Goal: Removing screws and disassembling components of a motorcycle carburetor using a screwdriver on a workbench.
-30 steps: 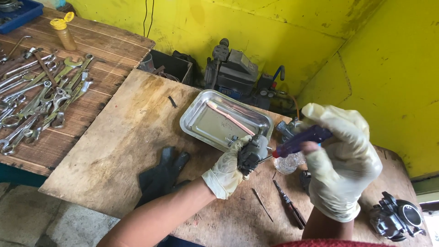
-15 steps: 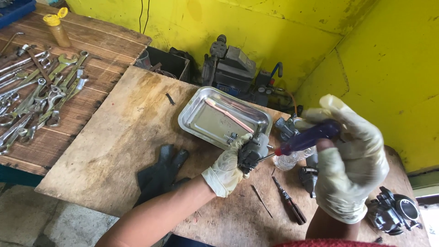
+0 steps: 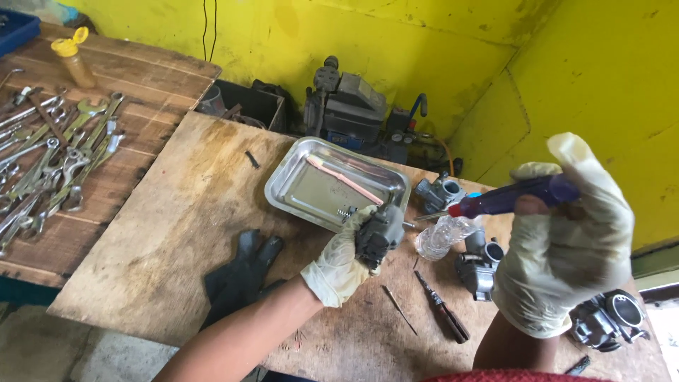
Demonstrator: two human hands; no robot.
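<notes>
Grey metal part: carburetor body, gripped in gloved left hand above the plywood bench, near a steel tray.
Right hand: closed round a purple-handled screwdriver.
Axis: shaft runs leftward, tip at the part's right side.

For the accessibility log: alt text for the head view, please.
Gloved left hand holds a small carburetor above a wooden bench while the gloved right hand points a screwdriver at it. A steel tray lies behind, a black glove to the left.
</notes>
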